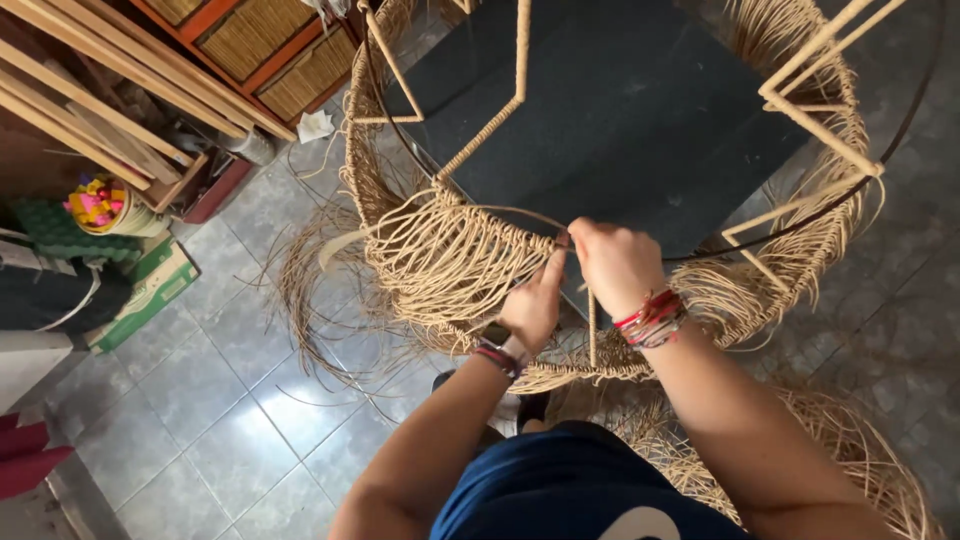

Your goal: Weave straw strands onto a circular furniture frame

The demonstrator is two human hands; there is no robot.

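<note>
Our left hand [533, 300] pinches the woven rattan strands [450, 262] at the metal rim [520, 213] of the round frame [800, 120]; our right hand [617, 262] clenches on the rim beside it. Slack grip could loosen the weave.

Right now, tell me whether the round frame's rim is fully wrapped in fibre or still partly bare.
Partly bare. Woven fibre covers the rim up to the hands; right of the right hand the dark metal rim runs uncovered.
</note>
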